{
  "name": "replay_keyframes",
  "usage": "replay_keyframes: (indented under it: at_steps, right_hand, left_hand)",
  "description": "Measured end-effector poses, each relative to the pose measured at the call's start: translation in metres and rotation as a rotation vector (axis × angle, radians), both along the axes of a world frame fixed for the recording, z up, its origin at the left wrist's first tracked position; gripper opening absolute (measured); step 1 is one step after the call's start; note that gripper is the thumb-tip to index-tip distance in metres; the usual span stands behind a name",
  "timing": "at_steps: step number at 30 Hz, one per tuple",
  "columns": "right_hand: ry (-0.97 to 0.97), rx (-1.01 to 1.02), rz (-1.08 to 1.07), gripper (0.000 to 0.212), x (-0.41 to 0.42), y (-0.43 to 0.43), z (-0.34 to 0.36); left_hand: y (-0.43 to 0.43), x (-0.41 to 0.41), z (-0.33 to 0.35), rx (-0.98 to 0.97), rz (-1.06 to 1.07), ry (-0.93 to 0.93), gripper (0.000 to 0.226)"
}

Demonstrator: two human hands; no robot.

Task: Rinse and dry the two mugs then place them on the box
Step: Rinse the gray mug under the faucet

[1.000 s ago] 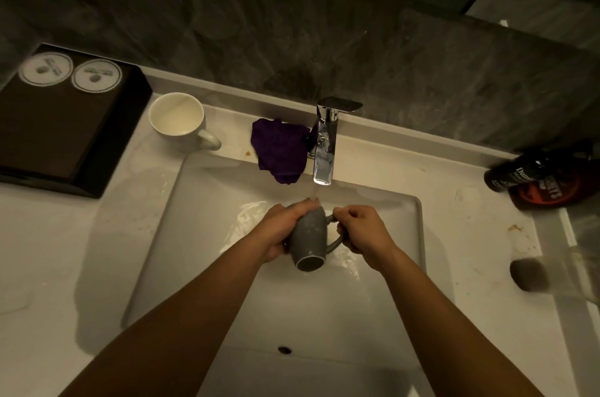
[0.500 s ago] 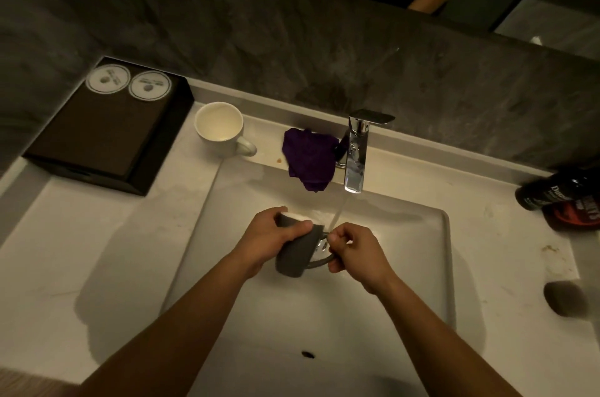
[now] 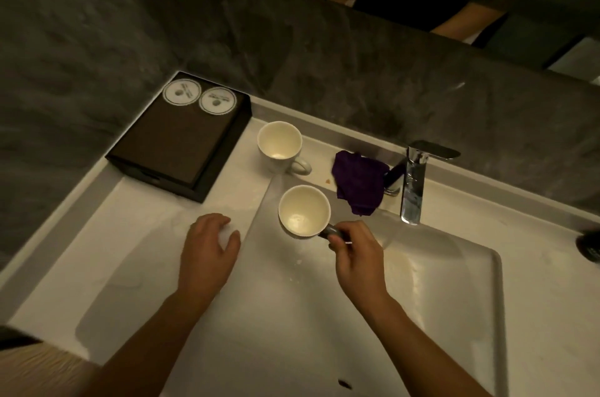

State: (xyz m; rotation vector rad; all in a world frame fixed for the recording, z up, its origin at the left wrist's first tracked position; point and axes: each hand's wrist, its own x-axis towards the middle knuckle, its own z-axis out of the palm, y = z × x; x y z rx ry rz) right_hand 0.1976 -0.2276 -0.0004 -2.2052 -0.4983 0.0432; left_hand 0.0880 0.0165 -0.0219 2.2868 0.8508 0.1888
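My right hand (image 3: pixel 355 255) grips the handle of a grey mug (image 3: pixel 304 211) with a cream inside, held upright over the sink's left rim with its mouth facing up. My left hand (image 3: pixel 209 249) is off the mug, fingers spread, over the white counter left of the basin. A second mug (image 3: pixel 281 146), white, stands upright on the counter behind, handle to the right. The dark brown box (image 3: pixel 177 140) sits at the back left, with two round white coasters on its far end. A purple cloth (image 3: pixel 357 185) lies crumpled beside the tap.
A chrome tap (image 3: pixel 413 182) stands at the back of the white sink (image 3: pixel 448 283); no water stream shows. A dark round object (image 3: pixel 589 245) sits at the right edge. A grey stone wall rises behind the counter, with a mirror above it.
My left hand has let go of the grey mug and moved left over the counter. The mug has turned upright and shifted left, away from the tap. The water stream is no longer visible.
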Motion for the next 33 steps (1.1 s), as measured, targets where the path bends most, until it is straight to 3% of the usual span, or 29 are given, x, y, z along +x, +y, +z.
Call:
replay_keyframes:
  at_steps: [6,10,22,27,29,33]
  right_hand:
    - [-0.024,0.032,0.032,0.003,0.006,0.062,-0.001]
    - [-0.003,0.048,0.048,0.003,0.006,0.094,-0.003]
    - [0.060,0.042,0.033,0.009,0.008,0.128,-0.003]
    - [0.141,-0.037,0.029,0.032,0.004,0.119,0.004]
    - [0.067,-0.093,-0.020,0.037,0.001,0.106,0.014]
    - [-0.263,-0.284,-0.180,0.043,0.019,0.056,0.056]
  left_hand:
    - [0.030,-0.020,-0.028,0.231,0.043,0.247,0.086]
    - [0.033,-0.021,-0.033,0.315,0.053,0.322,0.102]
    - [0.035,-0.017,-0.032,0.330,0.028,0.421,0.105]
    - [0.036,-0.018,-0.032,0.341,0.020,0.432,0.104]
    - [0.037,-0.019,-0.035,0.354,0.013,0.427,0.104]
    - [0.038,-0.020,-0.036,0.368,0.002,0.431,0.104]
